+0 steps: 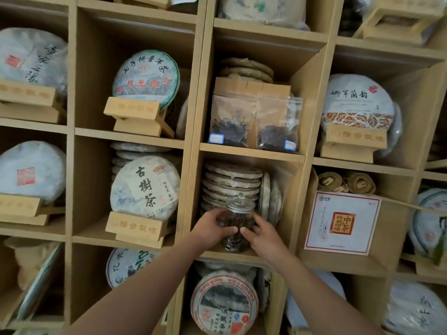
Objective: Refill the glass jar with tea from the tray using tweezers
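Both hands are on the clear round glass jar with its knobbed glass lid (238, 224): the left hand (212, 229) curls round its left side, the right hand (260, 234) wraps the right side, and the two thumbs nearly meet across the front of the glass. The jar stands upright at the front of a light wooden shelf compartment (244, 255), lid on, with dark loose tea leaves (235, 240) showing through the glass well up its height, though how full it really is I cannot tell behind the fingers. Just behind it sits a stack of paper-wrapped round tea cakes (232, 182), with more cakes leaning on edge to its right. One compartment up, two clear zip bags of dark leaf (254, 126) lean against flat cardboard. Neither tray nor tweezers are anywhere in view, so whether the jar is being fetched for filling or set back after it, I cannot say from here. If it is coming out, the next move asks for a level lift straight toward the person, clear of the shelf lip, keeping that loose-looking lid from tipping off.
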